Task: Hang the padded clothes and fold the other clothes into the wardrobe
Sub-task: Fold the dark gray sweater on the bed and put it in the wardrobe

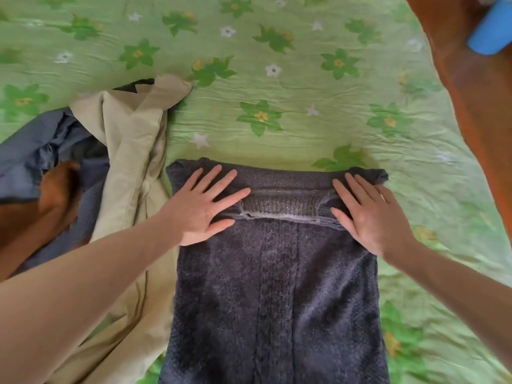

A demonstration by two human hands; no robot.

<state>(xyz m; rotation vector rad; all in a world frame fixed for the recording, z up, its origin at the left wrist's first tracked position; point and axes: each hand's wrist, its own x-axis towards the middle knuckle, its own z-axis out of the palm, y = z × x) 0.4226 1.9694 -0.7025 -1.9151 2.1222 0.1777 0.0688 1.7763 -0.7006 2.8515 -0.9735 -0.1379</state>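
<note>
**Both palms flat on a dark sweater, on the bed**

Nearest: two bare forearms come in from the lower corners. Between them lies a dark grey knitted sweater [277, 286], spread lengthwise on the green flowered bedsheet [277, 87], its near end running off the bottom edge. A raised knitted panel runs down its middle.

Left hand [202, 206]: fingers straight and spread, palm down on the sweater's far left part. Grasping nothing, only pressing flat.

Right hand [368, 214]: same posture, fingers straight and spread, palm down on the far right part. Also grasping nothing.

Between the two hands: a ribbed band of the sweater, lighter and worn-looking, lying crosswise. Past the fingertips the sweater's far end is turned over into a thick fold; a small bunch of fabric sticks out at its right corner.

Left of the sweater, touching its edge: a beige garment [130, 151], rumpled, stretching from the lower left up to a point near the middle. Further left, partly under it: a blue-grey garment [30, 153], crumpled. A brown surface shows at the left edge beside it; cannot tell what it is.

Far: open sheet, wrinkled. Upper right corner: brown wooden surface [476, 87] alongside the bed, with a blue cylinder [491, 31] on it, cut off by the edge.
</note>
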